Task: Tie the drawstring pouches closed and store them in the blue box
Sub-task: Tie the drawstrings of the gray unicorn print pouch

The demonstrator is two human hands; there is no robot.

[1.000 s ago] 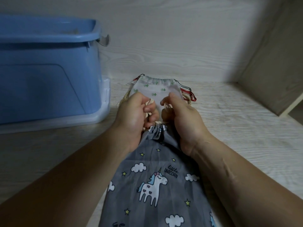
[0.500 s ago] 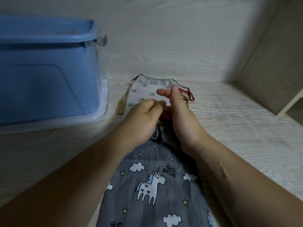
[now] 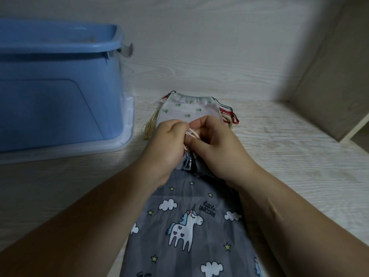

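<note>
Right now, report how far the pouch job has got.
Done: the neck of the unicorn pouch looks gathered. In hand: its white cord is in the grip of the left hand and right hand, the knot apparently unfinished. Left: the green-print pouch lies on the table, not boxed; the inside of the blue box is hidden.

Dim, soft light; a broad shadow darkens the upper right corner of the wall (image 3: 289,56). Wide-angle bending curves the edges, and the forearms lie in shade.
</note>
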